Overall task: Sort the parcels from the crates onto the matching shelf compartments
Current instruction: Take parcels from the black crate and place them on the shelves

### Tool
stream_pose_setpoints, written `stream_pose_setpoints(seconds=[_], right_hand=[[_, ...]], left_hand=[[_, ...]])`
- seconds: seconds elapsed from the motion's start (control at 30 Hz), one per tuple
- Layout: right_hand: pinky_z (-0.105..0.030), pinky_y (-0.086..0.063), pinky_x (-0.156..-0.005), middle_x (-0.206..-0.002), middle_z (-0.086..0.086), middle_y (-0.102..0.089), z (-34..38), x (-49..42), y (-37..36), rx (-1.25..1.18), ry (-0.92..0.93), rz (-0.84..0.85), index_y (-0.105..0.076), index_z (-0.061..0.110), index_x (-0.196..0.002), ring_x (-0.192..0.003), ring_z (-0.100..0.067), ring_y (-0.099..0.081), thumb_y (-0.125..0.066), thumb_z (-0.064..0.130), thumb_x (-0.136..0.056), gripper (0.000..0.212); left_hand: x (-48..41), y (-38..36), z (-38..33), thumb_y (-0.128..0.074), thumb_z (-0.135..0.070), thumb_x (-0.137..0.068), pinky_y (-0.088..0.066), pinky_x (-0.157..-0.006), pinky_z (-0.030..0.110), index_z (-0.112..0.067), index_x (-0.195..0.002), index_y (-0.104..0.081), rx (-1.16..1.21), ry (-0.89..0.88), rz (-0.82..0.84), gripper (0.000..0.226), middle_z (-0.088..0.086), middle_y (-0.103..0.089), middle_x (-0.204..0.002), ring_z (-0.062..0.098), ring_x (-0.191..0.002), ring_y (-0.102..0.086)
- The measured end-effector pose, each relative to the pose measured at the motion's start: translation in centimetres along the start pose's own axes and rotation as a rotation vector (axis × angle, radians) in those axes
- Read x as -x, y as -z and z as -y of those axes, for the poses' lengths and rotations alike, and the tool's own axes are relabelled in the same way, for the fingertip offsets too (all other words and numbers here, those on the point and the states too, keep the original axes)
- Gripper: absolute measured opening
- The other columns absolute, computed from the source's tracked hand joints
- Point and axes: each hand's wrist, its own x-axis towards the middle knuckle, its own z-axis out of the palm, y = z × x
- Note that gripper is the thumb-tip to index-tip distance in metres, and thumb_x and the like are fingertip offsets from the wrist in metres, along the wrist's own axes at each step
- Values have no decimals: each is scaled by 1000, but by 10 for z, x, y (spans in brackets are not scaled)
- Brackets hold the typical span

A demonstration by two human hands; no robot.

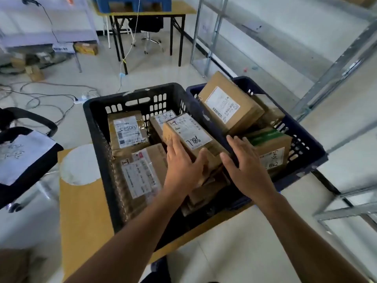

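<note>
A black crate (98, 127) and a dark blue crate (306, 148) stand side by side on a low wooden table (81, 211), both holding several cardboard parcels with white labels. My left hand (183, 166) grips the near end of a brown parcel (189, 135) marked "7867" and "1-4" in the black crate, thumb on its right side. My right hand (244, 164) hovers with straight, spread fingers over the wall between the two crates, beside that parcel. A large box (228, 105) leans tilted in the blue crate.
Metal shelf frames (334, 64) rise at the right and far right. A black chair (26, 156) with a paper sheet stands at the left. Cables and a power strip (81, 98) lie on the floor behind. A desk (146, 13) stands at the back.
</note>
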Motion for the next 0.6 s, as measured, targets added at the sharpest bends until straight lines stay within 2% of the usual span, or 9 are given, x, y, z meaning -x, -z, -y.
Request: stream_pose_setpoints(seconds=[0.13,0.2,0.27,0.33,0.37,0.43,0.5,0.6], right_hand=[[-47,-13,-129,-173,5,-17,-5,-24,5,43,38,50,-20,35,-164,-160,-11,1,-27,68,-100,73],[-46,-12,-129,-172,5,-19,-8,-31,-1,50,88,75,-23,34,-164,-160,-10,2,-25,71,-98,76],[-46,-10,-130,-172,5,-21,-14,-39,-7,36,151,98,-26,30,-164,-160,-10,3,-26,71,-98,77],[-47,-4,-130,-172,3,-21,-17,-45,-13,38,207,132,-29,28,-163,-160,-10,6,-26,72,-99,77],[-46,0,-130,-172,2,-21,-17,-48,-16,42,238,151,-31,27,-162,-160,-10,8,-24,73,-98,79],[-42,10,-127,-171,0,-24,-14,-50,-20,26,296,172,-36,27,-161,-160,-11,10,-19,75,-96,82],[-39,14,-125,-170,-1,-27,-12,-51,-21,-19,333,169,-39,28,-160,-160,-12,9,-20,75,-96,81],[-38,13,-125,-170,-1,-28,-11,-49,-17,-116,366,171,-40,33,-158,-160,-12,6,-31,73,-97,74]], left_hand=[[-7,-7,0,-64,-48,-95,-33,-116,39,-41,-158,9,158,55,-37,97,-19,-3,-166,16,-153,-19],[-5,-7,5,-64,-46,-96,-38,-116,39,-42,-159,7,178,62,-42,96,-17,-10,-166,12,-150,-25],[-6,-3,10,-65,-45,-95,-45,-110,33,-51,-157,-4,268,58,-22,87,-13,-30,-161,6,-142,-38],[-4,0,10,-64,-42,-92,-53,-98,25,-64,-146,-20,372,64,21,73,-26,-56,-140,1,-127,-56],[-2,1,10,-63,-39,-92,-55,-96,26,-64,-146,-22,401,66,20,72,-26,-60,-134,2,-123,-60],[3,1,8,-61,-31,-97,-53,-101,32,-50,-155,-18,443,81,-10,75,-21,-62,-135,5,-124,-61],[7,0,6,-56,-23,-103,-54,-100,30,-43,-157,-20,500,80,-36,67,-23,-64,-132,3,-122,-62],[19,-4,-2,-55,-33,-103,-54,-103,36,-45,-158,-20,562,63,-91,67,-16,-60,-140,9,-127,-60]])
